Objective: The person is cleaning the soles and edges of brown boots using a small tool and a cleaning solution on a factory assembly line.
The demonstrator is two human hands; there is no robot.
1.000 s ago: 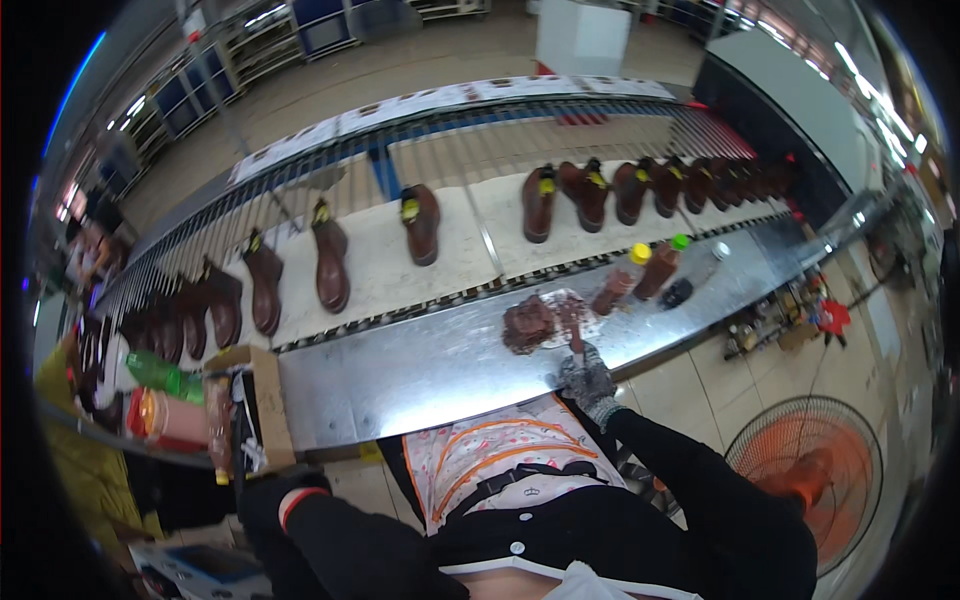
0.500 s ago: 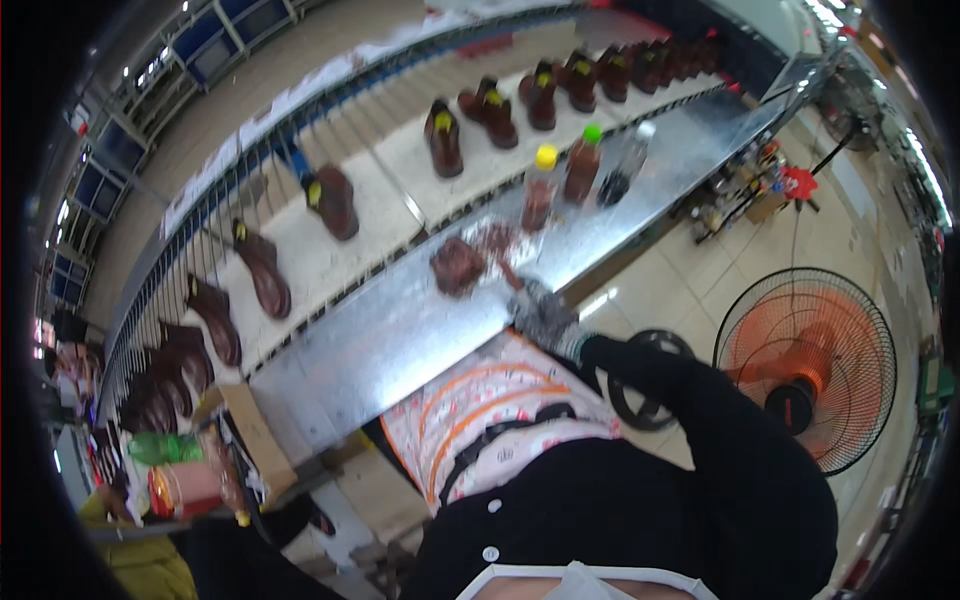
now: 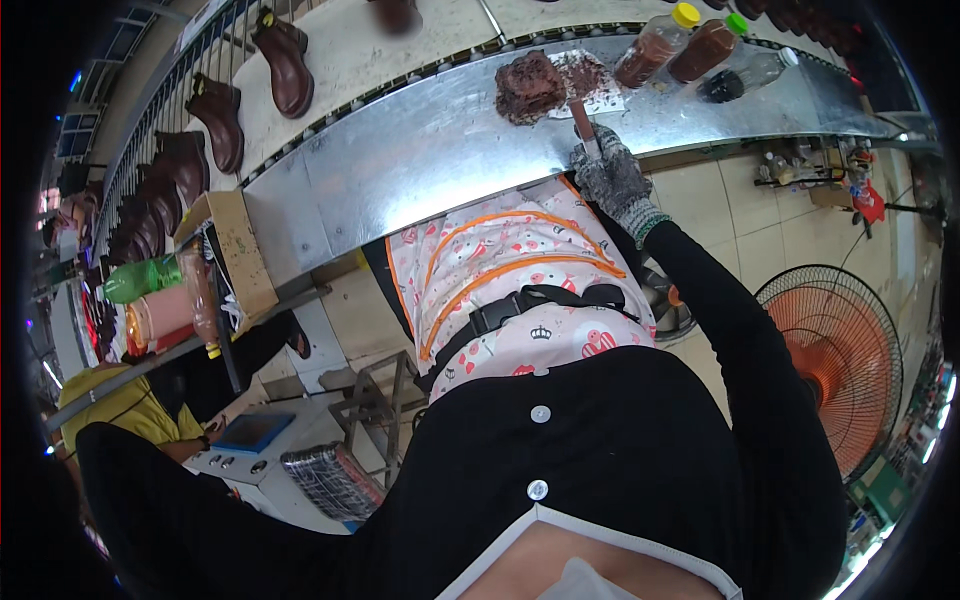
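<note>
My right hand [image 3: 612, 178], in a grey speckled glove, is closed round a narrow tool [image 3: 583, 122] with a flat brown end and a paler part near the fingers. The tool points away from me, its far end at the near edge of a white sheet [image 3: 603, 98] smeared with brown. Left of the sheet, touching it, lies a crumpled brown lump [image 3: 530, 86], perhaps a cloth or sponge. My left sleeve reaches out to the lower left; the left hand itself is out of sight.
Along the metal bench [image 3: 400, 165] stand a yellow-capped bottle [image 3: 648, 52], a green-capped bottle [image 3: 703, 52] and a clear bottle [image 3: 750, 78]. Brown boots [image 3: 284, 70] line the conveyor behind. A cardboard box [image 3: 245, 250] is left, an orange fan [image 3: 835, 350] right. A person in yellow [image 3: 130, 400] is lower left.
My view has tilted down and turned, so the bench and boots sit higher in the picture. The right hand still holds the tool by the smeared sheet. More of the left sleeve shows.
</note>
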